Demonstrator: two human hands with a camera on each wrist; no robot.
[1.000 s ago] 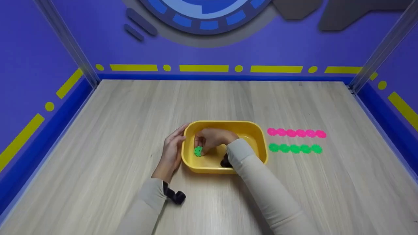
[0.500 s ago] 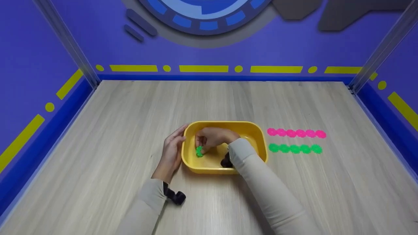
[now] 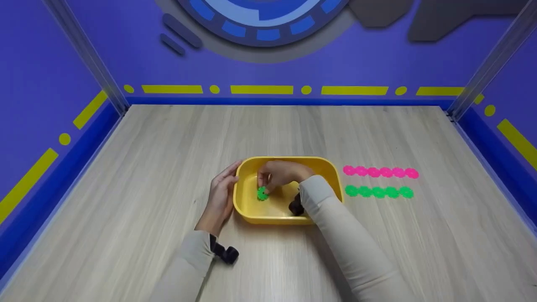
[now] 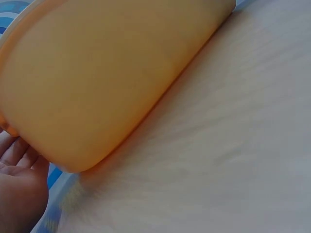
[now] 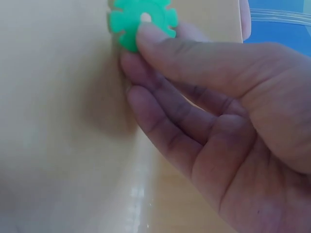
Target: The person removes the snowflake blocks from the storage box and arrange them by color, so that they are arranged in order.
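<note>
A green notched snowflake disc [image 3: 262, 193] is pinched between the thumb and fingers of my right hand [image 3: 277, 174], inside the yellow bin [image 3: 289, 220]. Seen up close in the right wrist view, the thumb lies across the face of this disc [image 5: 129, 22], near its centre hole, with the other fingers behind it. My left hand [image 3: 220, 193] rests against the outside of the bin's left end, its thumb near the rim. In the left wrist view, the fingers [image 4: 22, 155] reach along the bin's wall [image 4: 97, 87].
To the right of the bin, a row of several pink discs [image 3: 381, 172] lies on the wooden table [image 3: 209, 138], with a row of several green discs [image 3: 379, 192] in front of it. Blue-purple panels [image 3: 268, 73] enclose the table at the back and sides.
My right hand has shifted slightly right and up within the bin, carrying the green disc, which turned edge-on and then face-on again. The left hand has stayed in place.
</note>
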